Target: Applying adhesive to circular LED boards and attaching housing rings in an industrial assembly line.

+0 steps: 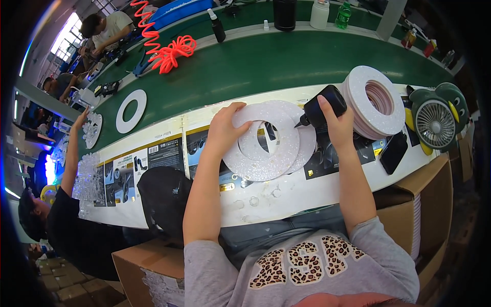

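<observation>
My left hand (226,128) grips the left edge of a flat white speckled ring (282,148), its thumb on the top face near the hole. Partly beneath that ring lies a second similar ring (308,146), showing at the right side. My right hand (337,122) is wrapped round a black squeeze bottle (325,106), tilted so that its pointed nozzle aims down and left at the top ring's right side. I cannot tell whether the tip touches it or whether anything comes out. Just right of this hand stands a stack of similar rings (376,97).
At the right are a green animal-shaped fan (434,123), a dark phone (393,153) and an open cardboard box (432,197). One ring (131,111) lies on the green bench at left, near clear plastic parts (88,176) and a co-worker's arm (71,158). A red coiled hose (174,53) lies behind.
</observation>
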Tool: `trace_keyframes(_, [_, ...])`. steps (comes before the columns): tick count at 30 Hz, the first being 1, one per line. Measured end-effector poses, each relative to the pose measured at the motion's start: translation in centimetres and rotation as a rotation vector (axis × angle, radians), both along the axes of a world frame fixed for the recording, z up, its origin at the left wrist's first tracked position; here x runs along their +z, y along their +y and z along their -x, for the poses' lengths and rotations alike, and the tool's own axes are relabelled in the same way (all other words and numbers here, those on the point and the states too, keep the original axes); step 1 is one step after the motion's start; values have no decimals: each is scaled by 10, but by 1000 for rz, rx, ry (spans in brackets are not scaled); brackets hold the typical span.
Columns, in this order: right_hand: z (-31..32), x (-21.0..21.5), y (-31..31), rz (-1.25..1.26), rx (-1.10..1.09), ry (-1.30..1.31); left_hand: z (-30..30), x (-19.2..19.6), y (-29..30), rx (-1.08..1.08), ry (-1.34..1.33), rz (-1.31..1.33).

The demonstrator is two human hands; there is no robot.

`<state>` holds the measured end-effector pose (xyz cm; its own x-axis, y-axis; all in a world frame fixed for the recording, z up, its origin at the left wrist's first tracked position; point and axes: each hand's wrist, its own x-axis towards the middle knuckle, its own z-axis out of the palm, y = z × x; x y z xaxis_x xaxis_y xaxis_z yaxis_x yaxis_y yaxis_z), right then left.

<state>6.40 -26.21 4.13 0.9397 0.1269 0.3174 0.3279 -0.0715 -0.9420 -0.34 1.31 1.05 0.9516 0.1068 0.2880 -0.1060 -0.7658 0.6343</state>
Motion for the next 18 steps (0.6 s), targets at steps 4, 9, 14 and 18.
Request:
trace_keyframes(4, [-2,-3,-1,3,-14,-5,0,0,0,1,-3,-9])
trace_keyframes(9, [-1,-2,-2,24,-10,7,0,0,0,5,3,-6])
trace_keyframes(14, [-1,-2,-2,39,-3,13,1,0,0,8,10,-2])
trace_keyframes(18, [-2,-3,-2,33,-7,18,0,1,-1,6,20,8])
